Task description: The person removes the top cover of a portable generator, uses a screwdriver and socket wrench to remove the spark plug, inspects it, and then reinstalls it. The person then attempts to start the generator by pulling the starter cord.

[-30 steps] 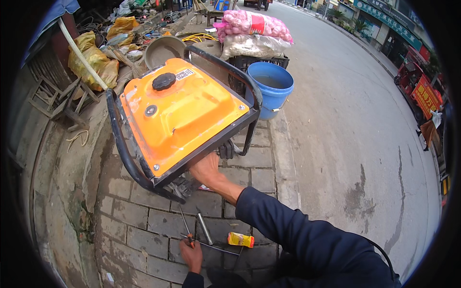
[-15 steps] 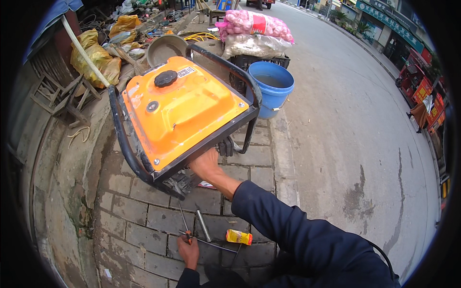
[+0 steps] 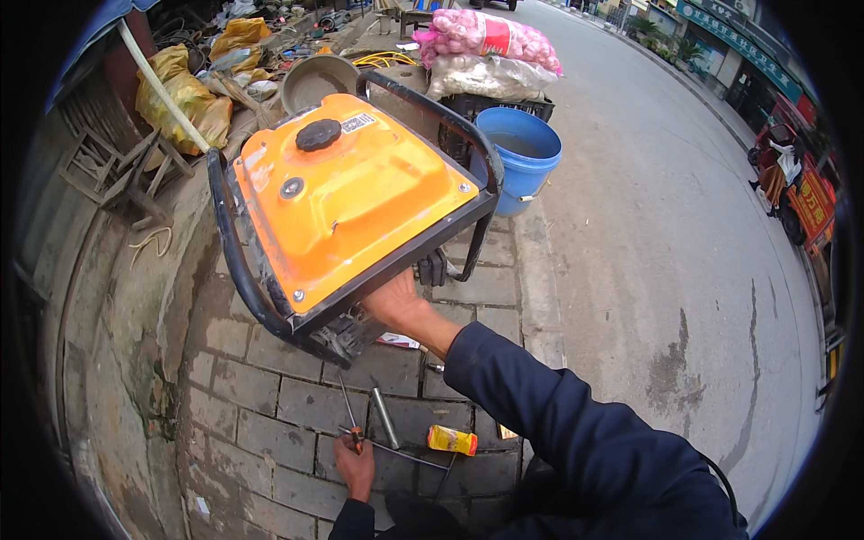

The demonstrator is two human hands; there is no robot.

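Observation:
A portable generator (image 3: 378,202) with an orange fuel tank and a black tube frame stands on the paving. My right hand (image 3: 394,301) reaches under the tank's near edge, and its fingers are hidden by the machine. Lower down, my left hand (image 3: 356,470) is closed around the handle of a screwdriver (image 3: 357,439), whose shaft points away toward the generator. Beside that lie a silver metal tube (image 3: 385,418), a thin metal rod (image 3: 414,458) and a small yellow and red packet (image 3: 452,440).
Behind the generator's right side stands a blue bucket (image 3: 526,180) of water. Pink net sacks (image 3: 486,40) rest on a black crate. A wooden stool (image 3: 130,184) and yellow bags (image 3: 184,112) are at left; the road (image 3: 648,216) runs along the right.
The view has shifted slightly, so the generator and bucket appear a little further right. Both hands keep nearly the same places, the left still on the screwdriver.

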